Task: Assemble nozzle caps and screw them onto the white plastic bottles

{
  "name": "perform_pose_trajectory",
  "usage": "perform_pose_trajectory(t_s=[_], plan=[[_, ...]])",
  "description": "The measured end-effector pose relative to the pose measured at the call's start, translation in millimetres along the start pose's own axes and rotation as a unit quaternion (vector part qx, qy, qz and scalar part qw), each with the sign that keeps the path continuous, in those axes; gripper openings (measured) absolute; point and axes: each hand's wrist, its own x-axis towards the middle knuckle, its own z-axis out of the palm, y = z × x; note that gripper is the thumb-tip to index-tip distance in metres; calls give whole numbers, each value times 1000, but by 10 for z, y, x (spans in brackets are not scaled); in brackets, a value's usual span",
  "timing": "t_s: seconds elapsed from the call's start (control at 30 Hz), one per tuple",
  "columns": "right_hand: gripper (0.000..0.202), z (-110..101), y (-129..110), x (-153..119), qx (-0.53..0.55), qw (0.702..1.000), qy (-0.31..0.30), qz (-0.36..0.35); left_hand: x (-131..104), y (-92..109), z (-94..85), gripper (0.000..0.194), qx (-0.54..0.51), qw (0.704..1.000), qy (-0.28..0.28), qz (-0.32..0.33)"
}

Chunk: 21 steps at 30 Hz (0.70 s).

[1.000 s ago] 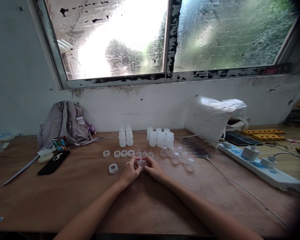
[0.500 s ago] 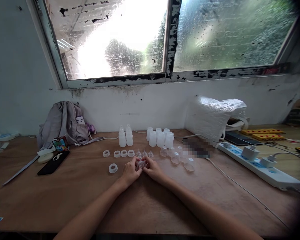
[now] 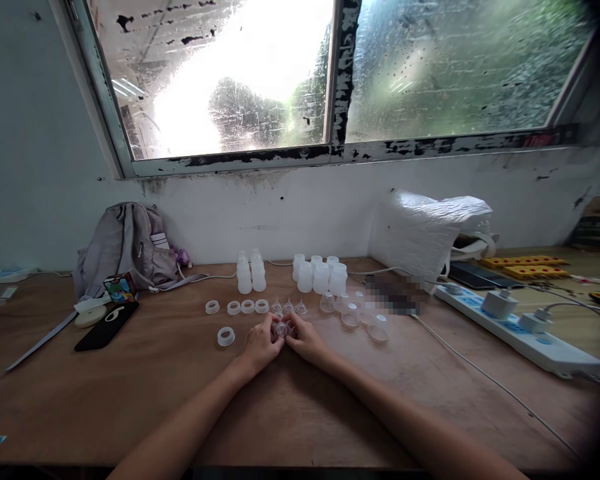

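My left hand (image 3: 261,343) and my right hand (image 3: 304,339) meet at the middle of the table. Between their closed fingertips they hold a clear bottle nipple (image 3: 281,329), its round base facing me. Just beyond the fingers stand several more clear nipples (image 3: 301,307). A white collar ring (image 3: 226,336) lies left of my left hand, and several similar rings (image 3: 248,307) form a row behind it. Clear dome caps (image 3: 350,317) are grouped to the right of my right hand.
Two capped baby bottles (image 3: 245,275) and several frosted bottle bodies (image 3: 321,277) stand near the wall. On the left are a grey backpack (image 3: 123,247) and a black phone (image 3: 107,327). A white power strip (image 3: 520,333) and a cable (image 3: 473,363) lie on the right.
The camera view has shifted very slightly. Both hands stay in the same place around the nipple, and nothing on the table has moved.
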Motion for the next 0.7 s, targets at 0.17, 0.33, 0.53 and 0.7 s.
perform_pose_trajectory(t_s=[0.17,0.33,0.53,0.7], plan=[[23,-7,-2,-7,-11,1000,-8,-3,3,-6,-2,27,8,1000,-16,-11],[20,-12,-6,-6,-16,1000,-13,-4,9,-30,-7,27,4,1000,-29,4],[19,-23,-28,-5,-20,1000,-15,0,2,-23,-45,26,-9,999,-39,7],[20,-28,-34,-4,-20,1000,-15,-3,-3,-18,-62,27,-9,999,-50,11]])
